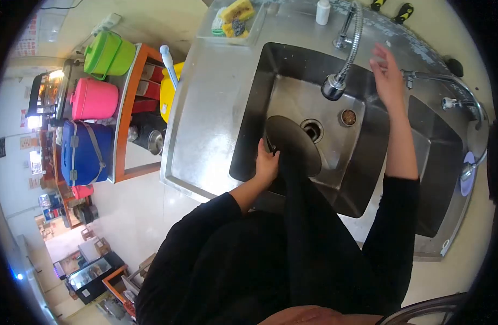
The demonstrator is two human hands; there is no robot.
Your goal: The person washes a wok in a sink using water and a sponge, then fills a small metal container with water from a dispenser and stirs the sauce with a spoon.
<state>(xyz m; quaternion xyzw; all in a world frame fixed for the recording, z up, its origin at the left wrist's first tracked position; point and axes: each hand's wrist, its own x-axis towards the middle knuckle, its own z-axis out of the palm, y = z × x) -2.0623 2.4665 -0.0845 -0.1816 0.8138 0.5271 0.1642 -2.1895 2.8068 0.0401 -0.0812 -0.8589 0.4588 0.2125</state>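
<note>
My left hand (267,163) is closed on what looks like a round metal pot lid (308,149), tilted over the left sink basin (341,187). Part of the lid lies behind my hand and the dark cloth in front of me. My right hand (387,76) is raised near the divider between the basins, its fingers apart and nothing in them. Just left of it hangs a spray tap (333,86) on a coiled metal hose. Below the tap are the drain (313,130) and a small round brown-filled cup (348,117).
A tray (208,33) of sponges and scrubbers and a white bottle (322,12) stand at the counter's back. The right basin (430,162) has a second tap (449,77). Left, a shelf (119,135) holds green (111,53), pink (94,99) and blue (89,151) containers.
</note>
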